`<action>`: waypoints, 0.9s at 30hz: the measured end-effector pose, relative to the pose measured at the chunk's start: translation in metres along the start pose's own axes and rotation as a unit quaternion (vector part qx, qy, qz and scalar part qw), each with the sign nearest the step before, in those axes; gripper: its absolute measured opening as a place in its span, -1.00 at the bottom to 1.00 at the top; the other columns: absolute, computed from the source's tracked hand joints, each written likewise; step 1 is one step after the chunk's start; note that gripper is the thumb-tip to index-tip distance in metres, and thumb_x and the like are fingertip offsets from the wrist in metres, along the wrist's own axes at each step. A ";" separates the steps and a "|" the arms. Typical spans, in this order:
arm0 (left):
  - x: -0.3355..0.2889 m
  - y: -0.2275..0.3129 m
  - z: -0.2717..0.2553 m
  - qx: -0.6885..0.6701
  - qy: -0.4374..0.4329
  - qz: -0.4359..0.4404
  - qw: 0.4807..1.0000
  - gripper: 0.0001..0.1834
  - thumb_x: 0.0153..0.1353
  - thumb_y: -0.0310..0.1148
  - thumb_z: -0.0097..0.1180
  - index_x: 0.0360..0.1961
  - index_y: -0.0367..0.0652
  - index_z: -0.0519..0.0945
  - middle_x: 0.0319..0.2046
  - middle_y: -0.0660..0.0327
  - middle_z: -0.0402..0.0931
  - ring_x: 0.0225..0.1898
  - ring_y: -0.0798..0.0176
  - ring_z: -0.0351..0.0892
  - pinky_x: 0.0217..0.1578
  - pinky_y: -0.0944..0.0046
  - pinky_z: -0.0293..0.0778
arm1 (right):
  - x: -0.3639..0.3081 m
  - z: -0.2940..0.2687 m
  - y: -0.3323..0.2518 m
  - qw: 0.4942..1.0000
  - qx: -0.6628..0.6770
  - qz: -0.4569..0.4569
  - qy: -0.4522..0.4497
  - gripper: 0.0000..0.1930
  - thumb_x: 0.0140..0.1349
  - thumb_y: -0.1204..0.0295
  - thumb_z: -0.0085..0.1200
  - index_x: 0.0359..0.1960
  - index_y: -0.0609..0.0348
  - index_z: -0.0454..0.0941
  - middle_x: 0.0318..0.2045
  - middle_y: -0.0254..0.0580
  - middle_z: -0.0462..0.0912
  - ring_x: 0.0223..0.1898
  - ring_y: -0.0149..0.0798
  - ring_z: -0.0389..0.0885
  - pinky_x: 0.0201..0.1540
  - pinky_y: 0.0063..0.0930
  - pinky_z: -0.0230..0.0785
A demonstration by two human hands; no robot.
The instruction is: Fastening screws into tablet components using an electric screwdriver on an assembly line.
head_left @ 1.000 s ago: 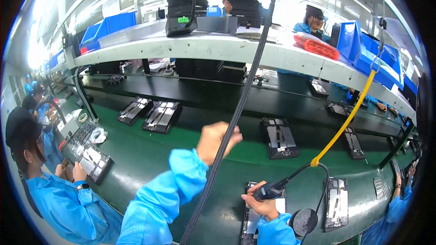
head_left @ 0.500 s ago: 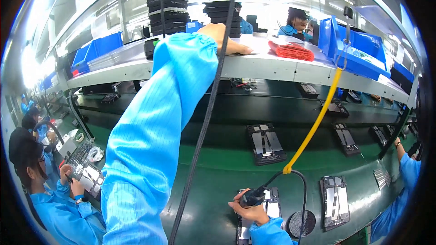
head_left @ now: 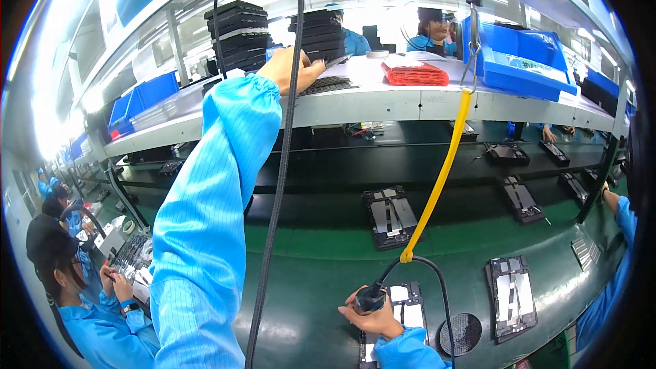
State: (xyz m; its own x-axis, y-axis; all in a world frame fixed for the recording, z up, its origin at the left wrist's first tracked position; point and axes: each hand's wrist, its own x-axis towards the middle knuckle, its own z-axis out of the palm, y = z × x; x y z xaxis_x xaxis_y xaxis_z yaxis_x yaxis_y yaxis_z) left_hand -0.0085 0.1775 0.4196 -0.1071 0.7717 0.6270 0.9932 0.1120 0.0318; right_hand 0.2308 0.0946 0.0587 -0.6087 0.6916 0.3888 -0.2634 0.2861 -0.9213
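Note:
My left hand (head_left: 290, 72) is stretched up over the raised shelf, its fingers curled above a dark textured mat (head_left: 329, 85). A thin greyish piece sticks out by the fingertips, too small to name. Low in the middle, my right hand (head_left: 377, 321) is wrapped round a black electric screwdriver (head_left: 370, 298), which hangs by its cable from a yellow cord (head_left: 444, 171). Beneath that hand lies an opened tablet-like device (head_left: 412, 316) with pale panels, partly covered by hand and sleeve. The screwdriver's tip is hidden.
A round black dish (head_left: 460, 335) and another opened device (head_left: 512, 298) lie to the right. On the shelf sit a red bundle (head_left: 415, 74), a blue bin (head_left: 523, 65) and stacked black trays (head_left: 239, 34). A black cable (head_left: 277, 198) hangs in front. Co-workers sit at both sides.
My left hand has drawn back leftward along the shelf, and its outstretched fingers have curled in. The dark mat now shows beneath it. My right hand keeps its hold on the screwdriver.

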 end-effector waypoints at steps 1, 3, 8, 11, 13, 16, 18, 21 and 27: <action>0.000 0.002 0.000 0.000 0.004 0.010 1.000 -0.44 0.02 0.08 0.04 -0.49 -0.32 0.64 -0.60 -0.08 0.55 -0.47 0.00 0.59 -0.34 0.19 0.48 | 0.000 0.000 0.000 1.000 -0.002 -0.003 -0.003 -0.80 -0.14 0.46 0.31 -0.61 0.26 0.50 -0.72 -0.30 0.49 -0.67 -0.47 0.45 -0.59 -0.60 0.29; 0.006 0.009 -0.006 0.007 -0.061 -0.006 0.998 -0.33 -0.08 0.19 0.10 -0.40 -0.35 0.65 -0.53 -0.09 0.57 -0.43 0.04 0.60 -0.31 0.24 0.50 | 0.001 0.000 -0.001 1.000 -0.002 -0.009 -0.001 -0.80 -0.14 0.46 0.31 -0.62 0.26 0.49 -0.73 -0.30 0.49 -0.68 -0.46 0.45 -0.59 -0.59 0.29; 0.022 0.029 0.004 0.073 -0.120 -0.055 0.989 -0.02 -0.28 0.46 0.07 -0.32 -0.46 0.59 -0.39 -0.09 0.57 -0.33 0.02 0.59 -0.32 0.23 0.50 | 0.000 -0.001 -0.002 0.999 -0.019 -0.028 -0.005 -0.79 -0.14 0.46 0.30 -0.63 0.25 0.47 -0.73 -0.27 0.49 -0.70 -0.42 0.46 -0.61 -0.56 0.28; 0.036 0.028 0.010 0.080 -0.163 -0.078 0.980 0.05 -0.33 0.51 0.05 -0.23 -0.43 0.57 -0.30 -0.09 0.55 -0.27 0.03 0.59 -0.30 0.20 0.50 | 0.001 0.002 -0.002 0.998 -0.022 -0.055 -0.006 -0.78 -0.13 0.46 0.29 -0.64 0.23 0.45 -0.74 -0.26 0.48 -0.71 -0.40 0.46 -0.62 -0.54 0.27; 0.041 0.028 0.013 0.126 -0.139 -0.086 0.978 -0.10 -0.24 0.42 0.10 -0.48 -0.43 0.60 -0.48 -0.05 0.56 -0.46 0.15 0.56 -0.50 0.29 0.45 | 0.002 0.002 0.005 0.997 -0.030 -0.070 -0.017 -0.78 -0.12 0.46 0.28 -0.63 0.21 0.43 -0.75 -0.28 0.47 -0.72 -0.38 0.46 -0.62 -0.54 0.25; 0.049 0.029 0.012 0.104 -0.171 -0.060 0.978 -0.15 -0.18 0.38 0.09 -0.53 -0.43 0.61 -0.54 -0.01 0.55 -0.50 0.15 0.55 -0.55 0.25 0.43 | 0.005 0.002 0.003 0.997 -0.021 -0.074 -0.015 -0.78 -0.12 0.46 0.28 -0.60 0.19 0.43 -0.76 -0.31 0.46 -0.73 -0.34 0.46 -0.63 -0.53 0.22; 0.053 0.031 0.011 0.106 -0.177 -0.058 0.977 -0.19 -0.08 0.32 0.07 -0.46 -0.43 0.61 -0.53 -0.01 0.55 -0.45 0.12 0.56 -0.54 0.17 0.46 | 0.006 0.000 0.004 0.997 -0.027 -0.076 -0.017 -0.79 -0.12 0.46 0.28 -0.58 0.19 0.43 -0.76 -0.31 0.46 -0.73 -0.33 0.46 -0.63 -0.53 0.22; 0.052 0.027 0.006 0.077 -0.120 -0.075 0.987 -0.27 0.05 0.24 0.01 -0.40 -0.40 0.62 -0.52 -0.02 0.56 -0.42 0.11 0.57 -0.47 0.17 0.47 | 0.004 -0.001 0.007 0.996 -0.040 -0.074 -0.027 -0.80 -0.12 0.48 0.29 -0.56 0.22 0.46 -0.73 -0.37 0.46 -0.69 -0.46 0.42 -0.61 -0.62 0.22; 0.039 0.024 -0.011 0.086 0.158 0.065 0.981 -0.70 0.19 -0.25 -0.04 -0.35 -0.28 0.60 -0.40 -0.11 0.55 -0.29 -0.09 0.57 -0.26 0.09 0.46 | -0.004 0.000 0.000 0.999 -0.008 -0.035 -0.027 -0.80 -0.10 0.49 0.31 -0.54 0.24 0.49 -0.70 -0.43 0.46 -0.65 -0.60 0.38 -0.58 -0.70 0.23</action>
State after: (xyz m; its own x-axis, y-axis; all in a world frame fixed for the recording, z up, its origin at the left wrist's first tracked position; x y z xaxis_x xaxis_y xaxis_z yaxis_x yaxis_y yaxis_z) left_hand 0.0111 0.2036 0.4538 0.0677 0.5566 0.8280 0.9720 0.1505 -0.1806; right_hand 0.2332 0.0924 0.0569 -0.6287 0.6331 0.4516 -0.2953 0.3428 -0.8918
